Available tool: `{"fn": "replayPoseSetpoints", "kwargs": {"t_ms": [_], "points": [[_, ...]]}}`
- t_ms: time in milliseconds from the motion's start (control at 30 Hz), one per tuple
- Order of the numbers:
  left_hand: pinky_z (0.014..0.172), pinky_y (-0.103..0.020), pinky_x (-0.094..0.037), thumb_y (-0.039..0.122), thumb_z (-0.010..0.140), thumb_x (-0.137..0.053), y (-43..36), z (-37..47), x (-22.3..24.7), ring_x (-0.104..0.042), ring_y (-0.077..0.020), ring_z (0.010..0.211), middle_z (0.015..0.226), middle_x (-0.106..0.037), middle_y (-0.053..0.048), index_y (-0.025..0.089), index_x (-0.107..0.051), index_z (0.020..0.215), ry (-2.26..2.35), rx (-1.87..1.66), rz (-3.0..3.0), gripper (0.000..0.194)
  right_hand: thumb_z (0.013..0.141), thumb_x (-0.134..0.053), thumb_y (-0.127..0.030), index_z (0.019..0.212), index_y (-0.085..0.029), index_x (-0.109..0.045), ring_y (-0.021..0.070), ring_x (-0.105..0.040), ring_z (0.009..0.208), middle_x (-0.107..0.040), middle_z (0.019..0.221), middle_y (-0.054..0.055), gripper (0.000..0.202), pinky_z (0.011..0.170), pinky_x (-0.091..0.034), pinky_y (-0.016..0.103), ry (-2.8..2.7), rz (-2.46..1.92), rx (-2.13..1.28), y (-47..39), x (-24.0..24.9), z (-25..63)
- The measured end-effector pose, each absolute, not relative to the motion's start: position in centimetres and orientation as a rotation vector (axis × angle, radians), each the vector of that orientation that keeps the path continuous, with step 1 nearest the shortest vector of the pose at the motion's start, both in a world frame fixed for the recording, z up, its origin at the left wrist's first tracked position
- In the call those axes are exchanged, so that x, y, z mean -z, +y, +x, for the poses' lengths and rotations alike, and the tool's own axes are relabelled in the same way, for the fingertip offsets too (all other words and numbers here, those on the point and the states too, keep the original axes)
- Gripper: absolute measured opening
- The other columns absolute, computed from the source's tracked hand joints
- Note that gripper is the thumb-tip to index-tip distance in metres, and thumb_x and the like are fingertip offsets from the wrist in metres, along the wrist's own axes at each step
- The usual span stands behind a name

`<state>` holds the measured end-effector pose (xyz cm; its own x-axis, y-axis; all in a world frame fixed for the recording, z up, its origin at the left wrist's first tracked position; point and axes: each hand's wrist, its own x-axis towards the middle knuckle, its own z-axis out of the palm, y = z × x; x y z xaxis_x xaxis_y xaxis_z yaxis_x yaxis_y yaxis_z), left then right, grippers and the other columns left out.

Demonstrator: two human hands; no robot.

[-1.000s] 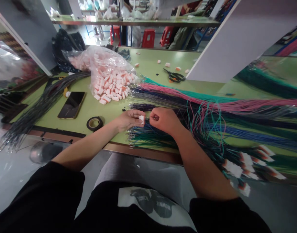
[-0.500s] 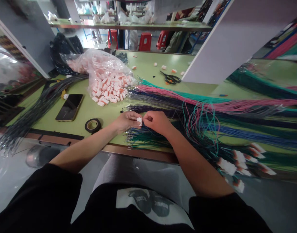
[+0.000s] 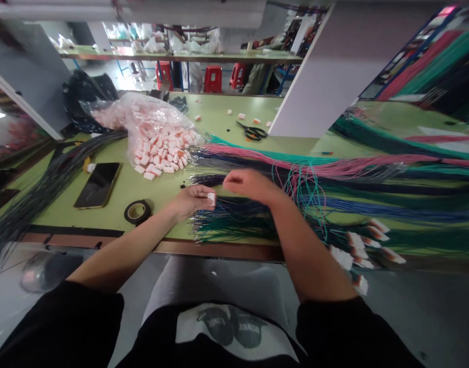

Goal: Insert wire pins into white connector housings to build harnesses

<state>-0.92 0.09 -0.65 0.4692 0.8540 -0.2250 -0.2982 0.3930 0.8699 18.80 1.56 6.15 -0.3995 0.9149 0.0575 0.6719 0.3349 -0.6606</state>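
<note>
My left hand (image 3: 190,202) pinches a small white connector housing (image 3: 211,200) between thumb and fingers, over the wire ends near the table's front. A thin wire seems to run from the housing to the right. My right hand (image 3: 248,184) hovers to the right of it, above the dark wires, apart from the housing. Its fingers look bent but are smeared by motion, so I cannot tell whether they hold anything. Beneath both hands lie bundles of blue wires (image 3: 234,208) and green wires (image 3: 234,234), their metal-tipped ends facing left.
A clear bag (image 3: 142,115) spills white-and-orange connector housings (image 3: 161,153). A phone (image 3: 97,185), black tape roll (image 3: 137,211) and grey wires (image 3: 39,191) lie left. Scissors (image 3: 253,132) lie near a white post (image 3: 303,76). Pink wires (image 3: 342,164) and housings with wires (image 3: 357,245) are right.
My right hand has drawn back from the housing and moved slightly up, away from my left hand. My left hand still holds the housing. The whole view has shifted a little.
</note>
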Motion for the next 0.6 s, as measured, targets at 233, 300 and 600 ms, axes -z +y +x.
{"fn": "replayPoseSetpoints", "kwargs": {"t_ms": [233,300,600], "points": [[0.068,-0.030,-0.055,0.007,0.049,-0.084,0.5,-0.9,1.1,-0.064,-0.0121,0.061,0.065,-0.066,-0.001,0.010,-0.063,0.080,0.738,-0.807,0.854,0.038,0.081,-0.045,-0.012,0.105,-0.008,-0.068,0.0276,-0.060,0.101,-0.067,0.111,0.020,0.033,0.078,-0.042,0.032,-1.911,-2.287,0.103,10.4,-7.1,23.0],[0.068,-0.031,-0.054,0.005,0.050,-0.084,0.6,-0.8,1.1,-0.064,-0.0124,0.061,0.066,-0.066,-0.001,0.010,-0.063,0.081,0.737,-0.805,0.847,0.037,0.080,-0.046,-0.010,0.107,-0.006,-0.068,0.0300,-0.060,0.103,-0.066,0.112,0.022,0.035,0.078,-0.043,0.033,-1.949,-2.344,0.077,11.5,-5.9,23.1],[0.069,-0.031,-0.054,0.006,0.050,-0.085,0.5,-0.8,0.9,-0.064,-0.0121,0.062,0.066,-0.066,-0.002,0.009,-0.063,0.079,0.706,-0.793,0.845,0.037,0.080,-0.043,-0.014,0.090,-0.008,-0.074,0.0277,-0.062,0.092,-0.070,0.097,0.020,0.032,0.073,-0.040,0.032,-2.006,-2.251,0.137,11.7,-5.2,25.1]]}}
